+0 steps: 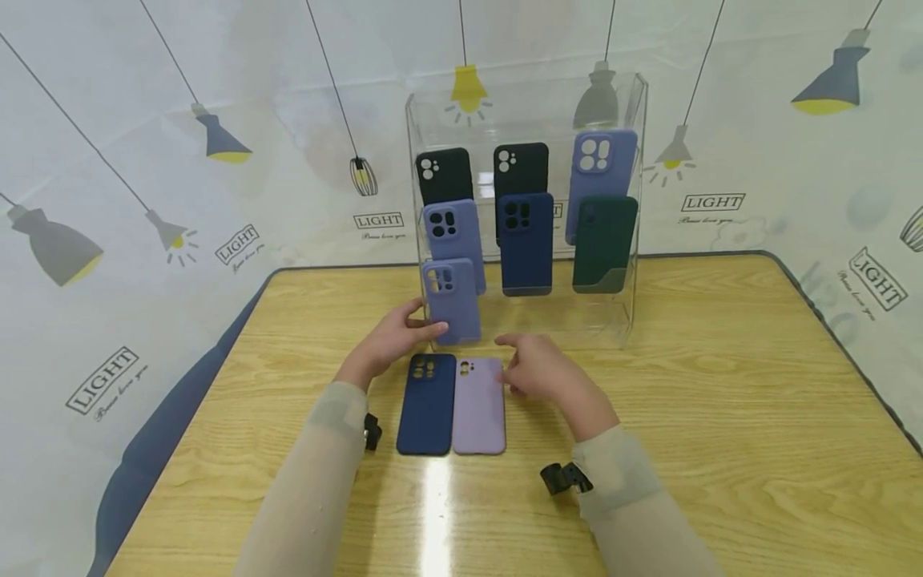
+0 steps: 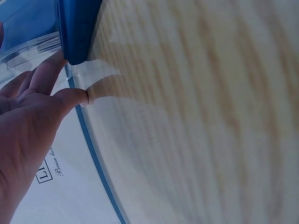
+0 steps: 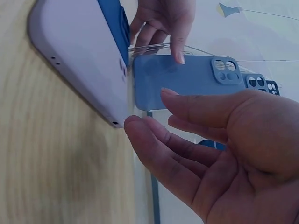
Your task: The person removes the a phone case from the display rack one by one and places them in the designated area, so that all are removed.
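Note:
My left hand [image 1: 392, 340] is at the lower left edge of a clear display stand [image 1: 555, 319]. Its thumb lies over the edge of a lavender-blue phone case [image 3: 187, 77] in the bottom tier, with the other fingers beside the stand's side. Below, a dark blue phone case [image 1: 427, 413] and a pale purple phone case [image 1: 479, 417] lie side by side on the table. My right hand [image 1: 544, 369] hovers by the pale purple case's upper right corner. In the right wrist view its thumb and fingertips stand apart, holding nothing.
Higher tiers of the stand hold black cases [image 1: 521, 170], another lavender-blue case [image 1: 461, 240], a dark blue case [image 1: 527, 248], a large lavender case [image 1: 620, 164] and a dark green case [image 1: 604, 240]. A lamp-patterned cloth [image 1: 288, 104] hangs behind the wooden table [image 1: 721, 385].

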